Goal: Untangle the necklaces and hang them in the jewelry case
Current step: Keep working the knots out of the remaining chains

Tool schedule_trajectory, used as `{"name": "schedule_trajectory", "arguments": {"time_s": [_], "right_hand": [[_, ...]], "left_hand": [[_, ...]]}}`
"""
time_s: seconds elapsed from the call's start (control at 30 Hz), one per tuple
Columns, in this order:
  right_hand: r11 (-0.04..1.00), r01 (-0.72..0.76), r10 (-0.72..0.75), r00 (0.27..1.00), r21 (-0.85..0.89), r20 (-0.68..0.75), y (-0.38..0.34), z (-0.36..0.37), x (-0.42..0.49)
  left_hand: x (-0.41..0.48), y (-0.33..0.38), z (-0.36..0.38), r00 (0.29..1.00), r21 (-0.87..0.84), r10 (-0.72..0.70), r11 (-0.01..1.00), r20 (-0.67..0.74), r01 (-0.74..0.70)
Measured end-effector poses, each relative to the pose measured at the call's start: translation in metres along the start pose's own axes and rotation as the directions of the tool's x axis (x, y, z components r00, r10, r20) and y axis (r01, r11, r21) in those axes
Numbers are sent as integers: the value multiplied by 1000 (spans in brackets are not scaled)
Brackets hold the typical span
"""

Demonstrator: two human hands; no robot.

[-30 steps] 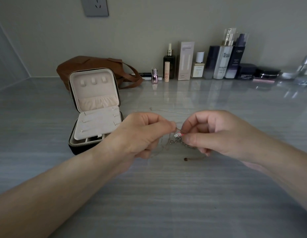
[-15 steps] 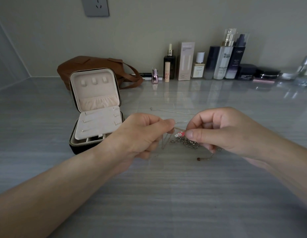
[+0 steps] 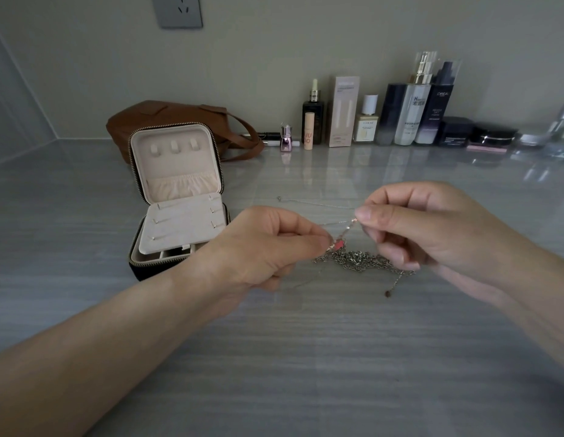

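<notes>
Though dim, glossy countertop (image 3: 305, 357) beneath necklaces (image 3: 360, 258).

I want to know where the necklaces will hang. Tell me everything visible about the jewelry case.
The jewelry case is small, square, black outside, zipper-edged, lined in cream fabric. It stands open on the grey table, lid upright with three tabs above a gathered pocket. A cream hook panel leans over the base compartments. A brown bag lies behind it.

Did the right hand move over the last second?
Yes. The right hand has risen and shifted slightly right in the view, farther from the jewelry case, pulling a strand up from the necklaces.
</notes>
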State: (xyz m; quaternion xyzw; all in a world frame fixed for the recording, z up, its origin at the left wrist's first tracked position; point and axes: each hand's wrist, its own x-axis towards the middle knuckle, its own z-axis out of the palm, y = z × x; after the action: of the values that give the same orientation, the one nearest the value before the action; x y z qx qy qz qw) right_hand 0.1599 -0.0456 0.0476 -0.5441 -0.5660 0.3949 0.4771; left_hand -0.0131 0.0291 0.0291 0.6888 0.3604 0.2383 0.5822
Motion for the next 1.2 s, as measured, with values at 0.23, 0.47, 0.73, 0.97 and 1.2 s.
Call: {"name": "schedule_trajectory", "arguments": {"time_s": [0.23,0.47,0.73,0.97,1.2], "right_hand": [[1000,2,-2,1000,9,-10,-1,-1,0],[1000,20,-20,1000,20,-4,-1,1,0],[1000,10,-10,1000,11,15,-3,2,-1],[996,-37,38,999,-87,12,1,2,0],[994,-78,81,996,-82,38,3,2,2]], "left_hand": [[-2,2,2,999,20,41,999,-5,-41],[-5,2,9,996,53,85,995,-9,-84],[-7,6,12,998,-41,56,998,-14,-57],[-5,6,9,999,-78,21,997,-32,-23],[-5,5,7,999,-76,18,997,-38,-21]]}}
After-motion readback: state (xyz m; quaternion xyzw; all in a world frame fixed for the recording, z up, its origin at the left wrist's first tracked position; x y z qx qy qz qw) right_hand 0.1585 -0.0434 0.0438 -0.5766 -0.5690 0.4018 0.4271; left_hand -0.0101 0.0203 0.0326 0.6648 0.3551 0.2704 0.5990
